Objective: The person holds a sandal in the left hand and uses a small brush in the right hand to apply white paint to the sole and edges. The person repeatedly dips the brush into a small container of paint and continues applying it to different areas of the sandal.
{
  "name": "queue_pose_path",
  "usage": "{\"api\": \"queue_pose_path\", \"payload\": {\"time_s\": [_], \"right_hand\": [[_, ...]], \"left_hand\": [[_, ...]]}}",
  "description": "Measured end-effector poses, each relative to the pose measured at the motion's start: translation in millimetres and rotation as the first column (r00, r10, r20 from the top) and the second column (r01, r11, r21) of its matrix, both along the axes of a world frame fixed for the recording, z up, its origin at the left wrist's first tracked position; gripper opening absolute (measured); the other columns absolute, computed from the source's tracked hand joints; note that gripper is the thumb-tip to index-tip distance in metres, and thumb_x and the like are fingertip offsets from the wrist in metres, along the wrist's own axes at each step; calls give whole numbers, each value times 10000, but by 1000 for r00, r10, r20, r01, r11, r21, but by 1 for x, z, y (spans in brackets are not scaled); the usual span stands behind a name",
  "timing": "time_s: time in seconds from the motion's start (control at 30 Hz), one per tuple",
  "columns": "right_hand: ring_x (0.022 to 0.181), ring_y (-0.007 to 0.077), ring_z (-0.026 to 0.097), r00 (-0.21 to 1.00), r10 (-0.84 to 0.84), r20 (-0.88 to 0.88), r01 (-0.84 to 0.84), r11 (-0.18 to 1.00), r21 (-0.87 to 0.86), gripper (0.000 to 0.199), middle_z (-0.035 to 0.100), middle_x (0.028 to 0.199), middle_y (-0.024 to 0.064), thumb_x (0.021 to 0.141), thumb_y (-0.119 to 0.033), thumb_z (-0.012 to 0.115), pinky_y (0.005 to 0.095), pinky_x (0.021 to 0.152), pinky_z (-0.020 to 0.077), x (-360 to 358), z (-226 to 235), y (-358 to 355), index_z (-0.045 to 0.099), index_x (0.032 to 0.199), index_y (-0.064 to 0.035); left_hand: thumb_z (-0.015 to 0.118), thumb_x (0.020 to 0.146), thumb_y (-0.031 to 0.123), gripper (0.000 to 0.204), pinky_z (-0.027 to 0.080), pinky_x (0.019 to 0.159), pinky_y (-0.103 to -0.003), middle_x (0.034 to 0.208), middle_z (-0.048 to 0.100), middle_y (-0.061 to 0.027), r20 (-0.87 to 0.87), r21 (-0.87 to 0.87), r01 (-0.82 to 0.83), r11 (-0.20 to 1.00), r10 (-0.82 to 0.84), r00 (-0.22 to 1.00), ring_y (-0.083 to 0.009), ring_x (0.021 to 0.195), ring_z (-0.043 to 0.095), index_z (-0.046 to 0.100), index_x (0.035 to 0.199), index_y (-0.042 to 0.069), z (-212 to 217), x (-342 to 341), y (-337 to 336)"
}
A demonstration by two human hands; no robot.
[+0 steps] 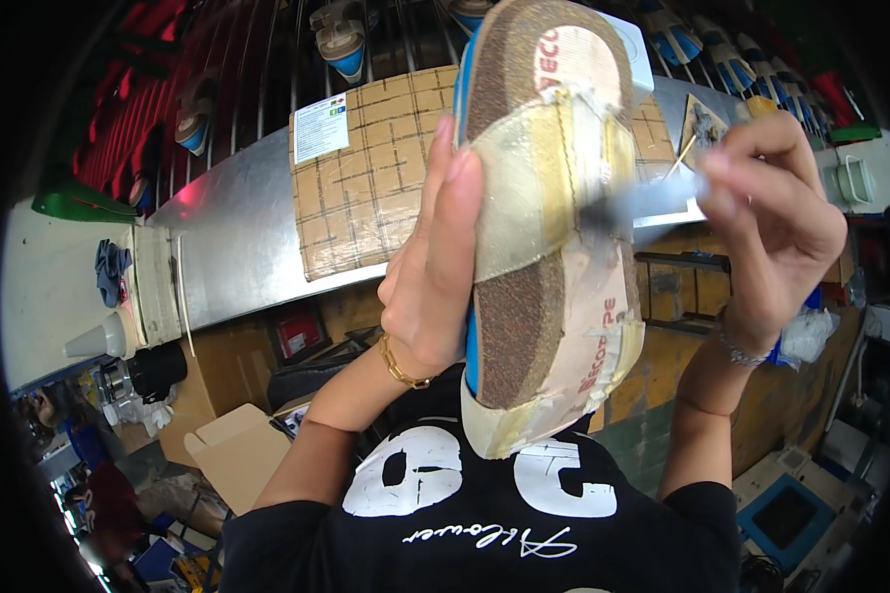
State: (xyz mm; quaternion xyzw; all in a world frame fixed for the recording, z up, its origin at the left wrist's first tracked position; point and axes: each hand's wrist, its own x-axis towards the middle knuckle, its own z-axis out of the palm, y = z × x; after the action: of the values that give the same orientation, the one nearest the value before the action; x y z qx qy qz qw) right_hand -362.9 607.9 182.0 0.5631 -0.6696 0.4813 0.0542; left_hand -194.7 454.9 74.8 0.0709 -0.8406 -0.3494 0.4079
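Note:
My left hand (433, 252) grips a sandal on a blue shoe last (472, 346) by its left side, holding it up with the sole side toward me. The sandal's underside (512, 341) is brown cork with a paler printed middle. Pale cream straps (519, 193) wrap over its edges, one across the middle and one at the lower end. In the fingers of my right hand (776, 212) is a brush (653, 206), blurred by motion. Its dark tip is at the middle strap's folded edge, near the center of the sole.
Behind the sandal, a taped cardboard sheet (366, 183) lies on a metal bench (232, 237). Beyond it run metal rollers (267, 59) carrying several blue lasts (344, 59). An open cardboard box (242, 450) is low on the left. A blue-framed panel (786, 519) is at lower right.

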Motion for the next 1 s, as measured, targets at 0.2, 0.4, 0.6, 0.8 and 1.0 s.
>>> {"api": "queue_pose_path", "payload": {"time_s": [0.2, 0.4, 0.6, 0.8, 1.0], "right_hand": [[677, 118, 521, 973, -102, 206, 103, 995, 7, 244, 585, 718, 25, 678, -17, 796, 240, 606, 359, 32, -9, 8, 807, 918, -59], [802, 159, 535, 972, -227, 53, 226, 974, 27, 161, 595, 845, 80, 777, 4, 742, 260, 713, 393, 45, -1, -1, 760, 933, 37], [833, 167, 555, 949, -266, -172, 256, 963, -81, 202, 613, 907, 100, 745, 37, 755, 260, 738, 418, 41, -1, -1, 765, 946, 20], [826, 177, 552, 988, -131, -77, 129, 991, -37, 231, 617, 924, 123, 686, 13, 777, 255, 717, 405, 34, -2, 3, 775, 916, -11], [816, 208, 541, 998, -63, -11, 62, 998, -28, 267, 610, 887, 127, 610, -14, 768, 288, 710, 386, 36, -8, 10, 776, 876, -27]], "left_hand": [[793, 793, 53, 1006, 484, 1045, -442, 1438, 348, -419, -79, -20, -28, 999, 26, 997, -468, 1310, 470, 120, 1535, -39, 0, 0, -7], [775, 816, 85, 843, 565, 905, -387, 1425, 323, -479, -51, -34, -81, 996, 80, 996, -474, 1201, 584, 281, 1464, -130, -2, 3, -6], [541, 949, 275, 696, 553, 945, -362, 1428, 415, -356, -54, -57, -129, 990, 126, 991, -354, 1202, 605, 270, 1494, -62, 4, 3, -4], [560, 933, 255, 696, 538, 973, -361, 1415, 453, -339, -45, -25, -148, 989, 147, 988, -358, 1224, 591, 288, 1490, -63, 8, 6, -7], [667, 869, 150, 729, 532, 977, -366, 1393, 473, -365, -86, 10, -140, 990, 140, 986, -402, 1240, 578, 327, 1466, -95, 8, 3, -10]]}}
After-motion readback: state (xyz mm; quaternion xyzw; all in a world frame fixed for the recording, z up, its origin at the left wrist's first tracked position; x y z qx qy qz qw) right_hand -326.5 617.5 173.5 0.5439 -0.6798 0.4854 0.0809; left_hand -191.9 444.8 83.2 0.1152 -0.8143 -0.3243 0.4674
